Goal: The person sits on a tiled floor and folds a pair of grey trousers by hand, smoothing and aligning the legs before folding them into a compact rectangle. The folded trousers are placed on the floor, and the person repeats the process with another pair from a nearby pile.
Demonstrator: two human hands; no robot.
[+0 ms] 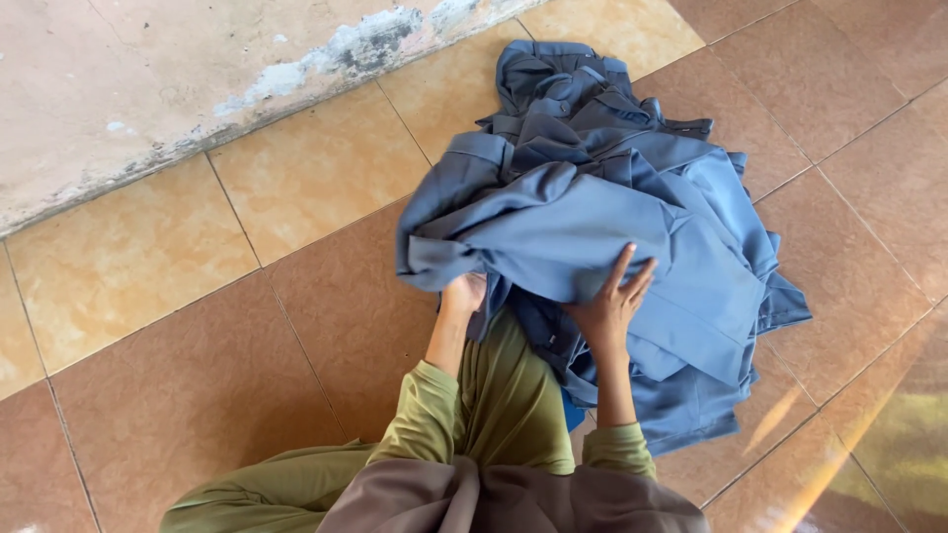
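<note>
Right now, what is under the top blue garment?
Under the top blue garment lie more blue clothes on the tiled floor. The left hand reaches beneath; its fingers are covered.

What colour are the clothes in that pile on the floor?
The pile of clothes is plain grey-blue, with no pattern. It shows in the head view.

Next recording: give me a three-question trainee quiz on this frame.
1. True or false: the right hand lies flat, fingers spread, on the blue garment pile.
2. The left hand is: A) on the wall, B) tucked under the garments' edge, C) in the air.
3. What surface does the pile rest on?

Key: 1 true. 2 B. 3 The tiled floor, beside the wall.
</note>
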